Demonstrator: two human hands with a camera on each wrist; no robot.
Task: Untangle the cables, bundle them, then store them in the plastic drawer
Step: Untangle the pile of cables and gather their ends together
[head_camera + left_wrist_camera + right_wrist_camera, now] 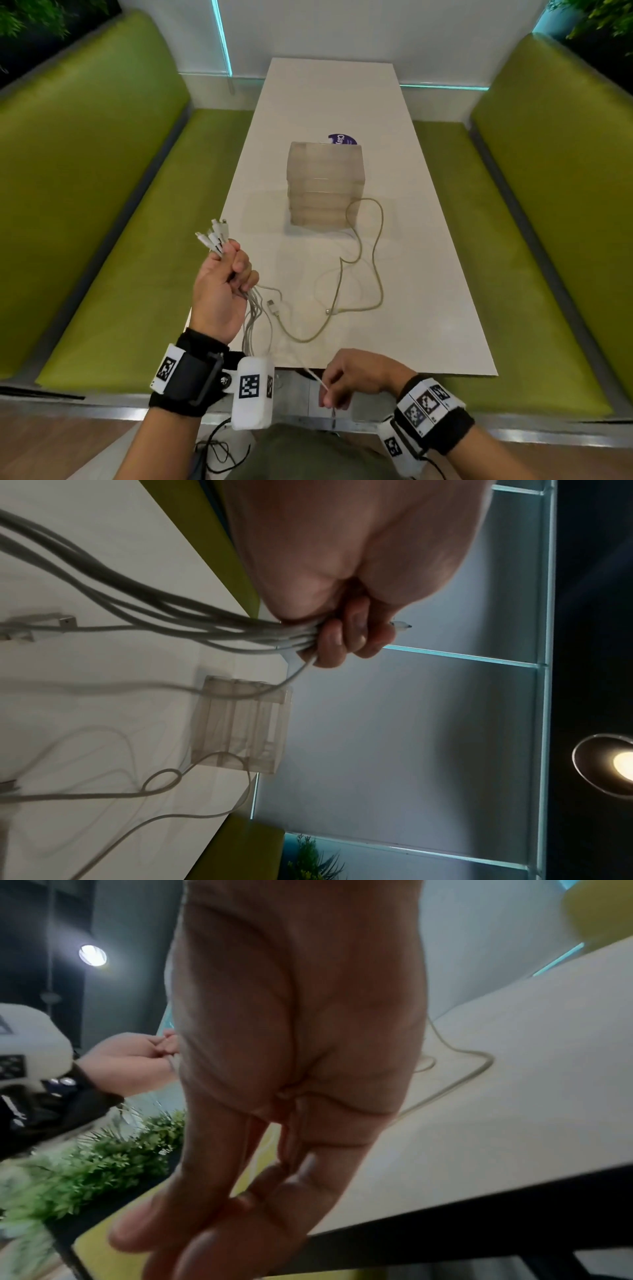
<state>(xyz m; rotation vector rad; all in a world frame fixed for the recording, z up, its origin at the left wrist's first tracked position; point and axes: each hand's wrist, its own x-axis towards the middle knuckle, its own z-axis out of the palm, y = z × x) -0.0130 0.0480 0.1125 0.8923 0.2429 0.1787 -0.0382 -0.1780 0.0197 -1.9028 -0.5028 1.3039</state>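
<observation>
Cables (251, 308) bunched in left grip (219, 291), right grip (346, 380) pinching 1 strand, "Clay" sticker (342, 139) behind plastic drawer (325, 185).

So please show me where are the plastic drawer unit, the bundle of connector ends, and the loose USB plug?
plastic drawer unit (325, 185): head view, its front face.
connector ends (215, 236): head view, plugs above the left hand (219, 291).
USB plug (273, 306): head view, its metal tip.

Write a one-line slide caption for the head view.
Left hand grips gathered cable ends while right hand pulls one cable off the table, drawer unit beyond.
</observation>
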